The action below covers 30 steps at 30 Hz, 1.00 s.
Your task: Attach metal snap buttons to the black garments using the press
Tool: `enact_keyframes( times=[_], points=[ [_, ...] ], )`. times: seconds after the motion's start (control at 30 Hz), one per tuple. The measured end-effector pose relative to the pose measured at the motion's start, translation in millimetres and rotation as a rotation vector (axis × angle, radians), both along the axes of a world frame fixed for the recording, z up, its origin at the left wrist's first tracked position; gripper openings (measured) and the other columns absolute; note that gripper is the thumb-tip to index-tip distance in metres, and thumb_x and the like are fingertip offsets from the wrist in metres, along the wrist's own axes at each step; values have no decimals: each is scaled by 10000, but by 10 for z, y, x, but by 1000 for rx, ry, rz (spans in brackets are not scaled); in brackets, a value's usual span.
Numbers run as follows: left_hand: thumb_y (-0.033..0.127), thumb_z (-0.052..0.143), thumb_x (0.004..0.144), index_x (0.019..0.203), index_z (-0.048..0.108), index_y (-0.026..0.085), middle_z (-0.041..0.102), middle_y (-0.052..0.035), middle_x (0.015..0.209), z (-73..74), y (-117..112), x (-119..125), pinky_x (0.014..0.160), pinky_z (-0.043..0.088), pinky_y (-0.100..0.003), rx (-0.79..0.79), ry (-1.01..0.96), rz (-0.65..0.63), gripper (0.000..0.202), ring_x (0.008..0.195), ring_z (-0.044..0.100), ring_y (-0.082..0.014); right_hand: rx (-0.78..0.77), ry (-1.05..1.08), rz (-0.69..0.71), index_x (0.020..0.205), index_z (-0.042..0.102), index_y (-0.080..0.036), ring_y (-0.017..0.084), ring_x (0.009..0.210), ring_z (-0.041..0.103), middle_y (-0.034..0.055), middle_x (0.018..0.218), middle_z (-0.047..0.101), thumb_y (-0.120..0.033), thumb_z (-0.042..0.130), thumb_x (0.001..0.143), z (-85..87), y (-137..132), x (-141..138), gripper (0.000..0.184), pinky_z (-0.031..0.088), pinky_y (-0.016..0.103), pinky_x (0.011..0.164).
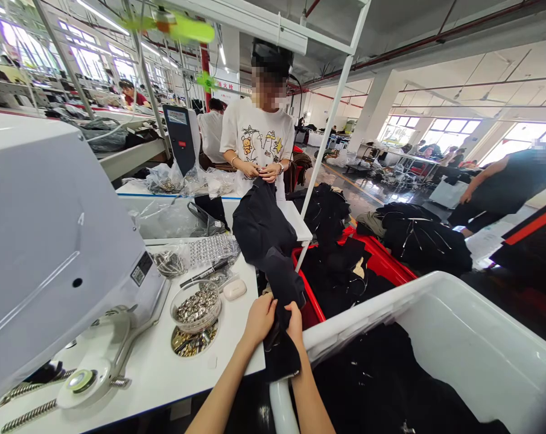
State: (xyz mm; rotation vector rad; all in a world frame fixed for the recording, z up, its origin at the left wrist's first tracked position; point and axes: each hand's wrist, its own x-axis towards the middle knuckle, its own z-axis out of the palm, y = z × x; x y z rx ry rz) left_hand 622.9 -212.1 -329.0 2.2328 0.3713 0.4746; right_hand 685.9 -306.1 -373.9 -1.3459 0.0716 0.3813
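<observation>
Black garment [266, 235] hangs stretched across the middle of the frame, one end in our hands at lower centre and the other with a co-worker standing across the table. Our left hand [259, 316] and right hand [295, 322] sit side by side, both closed on the near edge of the cloth. The fingers curl over a fold, so a loose flap drops below them past the table edge. The co-worker's hands [261, 172], just above centre, pinch the far end at waist height. We judge that the two grips together keep the black garment lifted off the table [236, 355], so it does not drag over the small parts lying there.

Left of our hands, a clear bowl [195, 307] of metal studs stands on the table near the base of the grey machine [50, 241] that fills the left of the frame, likely so the studs are within easy reach of it. A small white case [234, 289] lies just beside the bowl, and bags of studs [212, 248] lie behind it. In the lower right, a white tub [458, 337] holds dark cloth. A red bin [385, 265] behind it, right of centre, is piled with more black clothing. Both stand close by the table's end, handy for garments.
</observation>
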Motion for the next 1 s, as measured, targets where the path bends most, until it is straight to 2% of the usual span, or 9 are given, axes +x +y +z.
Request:
enact_keyframes(
  times=[0.2,0.73,1.0],
  points=[
    [190,375,913,931,584,165,652,-92,956,7,-3,0,817,430,-343,4,11,-1,212,913,585,-226,-5,10,-2,550,420,-213,144,573,485,-25,536,493,-417,496,717,35,1,-5,274,404,266,572],
    [193,363,914,923,587,153,653,-109,948,27,-17,10,822,431,-360,6,47,-6,228,918,586,-243,-6,-39,0,565,471,-179,129,615,474,-30,554,511,-339,546,667,267,-76,-107,205,369,235,588],
    [191,364,913,921,582,159,653,-98,937,50,-9,-5,805,432,-347,3,37,-7,220,897,589,-234,-21,-22,1,525,413,-196,124,561,446,-38,513,471,-356,524,659,236,-38,-67,236,368,241,551]
  ],
)
